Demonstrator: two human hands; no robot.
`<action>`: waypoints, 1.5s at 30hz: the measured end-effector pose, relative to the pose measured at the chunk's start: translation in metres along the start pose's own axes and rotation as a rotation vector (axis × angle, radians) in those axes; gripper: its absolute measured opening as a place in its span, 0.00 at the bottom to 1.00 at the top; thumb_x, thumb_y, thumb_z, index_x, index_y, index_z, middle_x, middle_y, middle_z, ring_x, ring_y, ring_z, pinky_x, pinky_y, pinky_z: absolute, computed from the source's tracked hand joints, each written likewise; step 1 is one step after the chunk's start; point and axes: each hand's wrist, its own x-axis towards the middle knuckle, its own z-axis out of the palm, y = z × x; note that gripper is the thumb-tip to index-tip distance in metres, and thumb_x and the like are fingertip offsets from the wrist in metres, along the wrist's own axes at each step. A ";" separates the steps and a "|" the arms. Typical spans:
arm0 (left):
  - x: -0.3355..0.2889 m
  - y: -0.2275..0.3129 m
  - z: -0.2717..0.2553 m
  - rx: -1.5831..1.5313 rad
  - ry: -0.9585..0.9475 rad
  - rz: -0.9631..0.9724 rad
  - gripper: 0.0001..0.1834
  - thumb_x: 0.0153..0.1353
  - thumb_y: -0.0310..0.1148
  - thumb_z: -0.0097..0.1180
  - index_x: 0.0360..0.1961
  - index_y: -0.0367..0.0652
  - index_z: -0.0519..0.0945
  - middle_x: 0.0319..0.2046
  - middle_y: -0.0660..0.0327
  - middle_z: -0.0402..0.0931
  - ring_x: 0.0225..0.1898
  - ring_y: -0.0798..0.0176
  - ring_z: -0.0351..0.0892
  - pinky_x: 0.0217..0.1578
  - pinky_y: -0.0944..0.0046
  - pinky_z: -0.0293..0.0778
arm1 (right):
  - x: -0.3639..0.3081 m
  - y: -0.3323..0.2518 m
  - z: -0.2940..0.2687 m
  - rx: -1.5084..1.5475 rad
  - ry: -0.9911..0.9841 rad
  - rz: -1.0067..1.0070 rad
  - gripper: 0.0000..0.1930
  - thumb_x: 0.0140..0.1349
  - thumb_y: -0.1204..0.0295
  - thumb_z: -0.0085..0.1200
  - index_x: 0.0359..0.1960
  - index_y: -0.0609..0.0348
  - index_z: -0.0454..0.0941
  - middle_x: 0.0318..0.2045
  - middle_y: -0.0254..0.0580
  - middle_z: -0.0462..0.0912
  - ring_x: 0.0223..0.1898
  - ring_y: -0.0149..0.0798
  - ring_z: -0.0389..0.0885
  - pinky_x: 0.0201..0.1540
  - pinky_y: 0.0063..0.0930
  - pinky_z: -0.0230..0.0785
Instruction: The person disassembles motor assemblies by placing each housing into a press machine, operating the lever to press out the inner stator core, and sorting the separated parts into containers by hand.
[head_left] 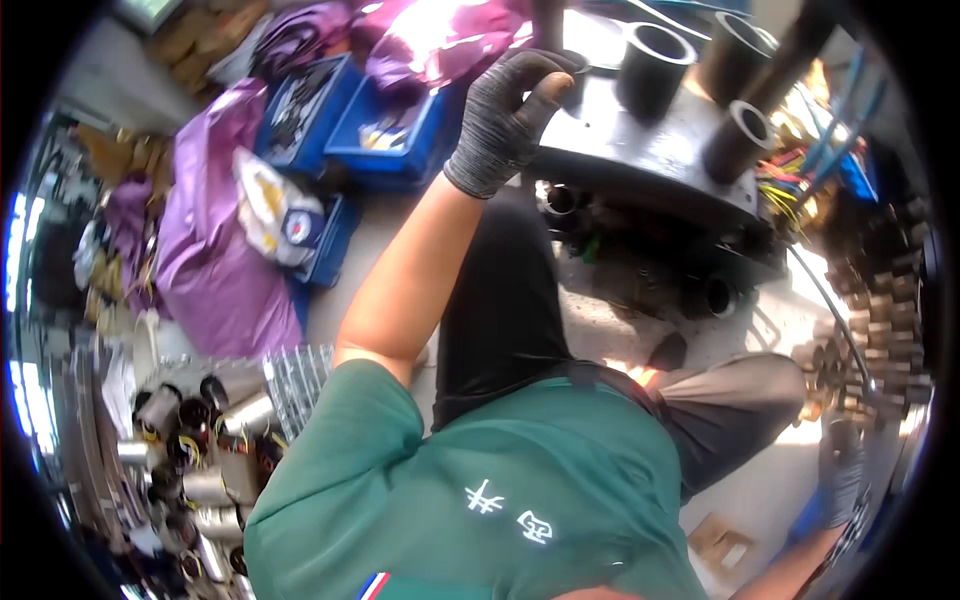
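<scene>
My left hand (500, 122), in a dark grey knit glove with a bare thumb tip, is at the left end of a metal work table (620, 150). Its fingers and thumb curl closed at a dark metal tube (574, 82), partly covered by the hand. Three more thick-walled dark tubes stand near it: a tall one (655, 72), one farther back (735, 55) and one at the right edge (738, 142). Far out at the lower right, my right hand (843, 462), gloved too, hangs beside stacked metal cylinders (875, 330); its fingers are smeared and unclear.
Blue bins (385, 150) holding small parts stand left of the table, beside purple sheeting (215, 230). Silvery motor-like cylinders (215, 485) pile up at the lower left. Coloured wires (790, 185) lie right of the table. A cardboard piece (720, 543) rests on the floor.
</scene>
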 end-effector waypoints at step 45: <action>-0.626 -0.001 -0.167 0.980 0.768 -1.964 0.51 0.43 0.45 0.79 0.71 0.48 0.72 0.66 0.46 0.71 0.68 0.42 0.73 0.67 0.51 0.73 | 0.242 -0.242 0.193 0.092 -0.824 -0.562 0.37 0.72 0.54 0.61 0.77 0.58 0.65 0.71 0.55 0.73 0.75 0.47 0.67 0.77 0.38 0.54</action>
